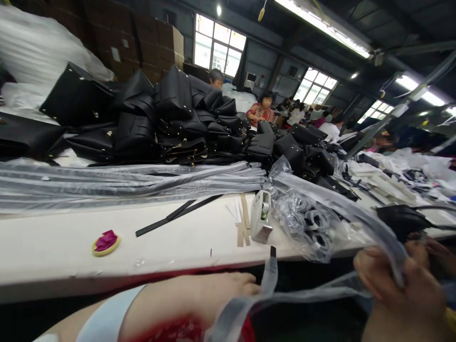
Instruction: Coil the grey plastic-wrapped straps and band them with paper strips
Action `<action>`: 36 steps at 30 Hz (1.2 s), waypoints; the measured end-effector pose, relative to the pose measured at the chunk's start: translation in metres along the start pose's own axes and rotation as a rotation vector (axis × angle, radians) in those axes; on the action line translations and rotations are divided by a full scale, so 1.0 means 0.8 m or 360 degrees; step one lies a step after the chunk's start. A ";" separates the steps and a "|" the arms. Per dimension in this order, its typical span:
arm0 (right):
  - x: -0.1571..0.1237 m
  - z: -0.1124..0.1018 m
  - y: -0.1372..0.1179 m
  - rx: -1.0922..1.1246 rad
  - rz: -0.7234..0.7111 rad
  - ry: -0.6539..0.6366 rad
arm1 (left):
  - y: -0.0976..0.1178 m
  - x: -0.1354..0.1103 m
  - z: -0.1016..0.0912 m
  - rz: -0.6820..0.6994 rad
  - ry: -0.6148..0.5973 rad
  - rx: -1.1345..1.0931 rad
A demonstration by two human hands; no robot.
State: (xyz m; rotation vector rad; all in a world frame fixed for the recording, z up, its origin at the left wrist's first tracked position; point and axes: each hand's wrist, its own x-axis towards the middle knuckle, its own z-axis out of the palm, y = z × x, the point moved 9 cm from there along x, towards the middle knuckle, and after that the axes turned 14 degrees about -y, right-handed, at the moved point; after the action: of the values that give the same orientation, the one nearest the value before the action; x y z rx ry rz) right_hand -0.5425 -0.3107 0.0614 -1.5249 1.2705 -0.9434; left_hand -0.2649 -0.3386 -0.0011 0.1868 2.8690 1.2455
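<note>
My left hand [228, 287] reaches across the bottom of the view below the table edge, its fingertips pinching a clear plastic sleeve [270, 280] with a dark strap end inside. My right hand [395, 285] at the lower right grips the other part of the same plastic sleeve, which runs up and over it toward the table. A grey tape dispenser [261, 216] stands on the white table [71, 251] just above my hands. Beside it lies a clear bag of coiled straps [309, 223].
A long stack of plastic-wrapped straps [124, 183] lies across the table. Black handbags [178, 118] are piled behind it. Two black strips [171, 218], card strips [244, 223] and a yellow dish with pink material [106, 242] sit on the table. Other people work in the background.
</note>
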 end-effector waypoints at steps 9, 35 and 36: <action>0.048 0.154 0.007 -0.0363 0.0305 -0.1437 | 0.005 -0.085 -0.103 -0.0464 0.1309 0.0769; 0.026 0.015 0.028 -0.0961 0.0714 -0.0824 | -0.094 -0.080 0.069 -0.0446 -0.0987 -0.1823; 0.026 0.008 0.030 -0.0938 0.0737 -0.0783 | -0.093 -0.081 0.064 -0.0449 -0.0968 -0.1824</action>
State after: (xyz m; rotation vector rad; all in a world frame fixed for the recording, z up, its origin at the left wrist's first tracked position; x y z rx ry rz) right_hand -0.5398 -0.3312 0.0369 -1.6437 1.4971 0.1263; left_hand -0.2054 -0.3589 -0.0932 0.0960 1.3408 2.0317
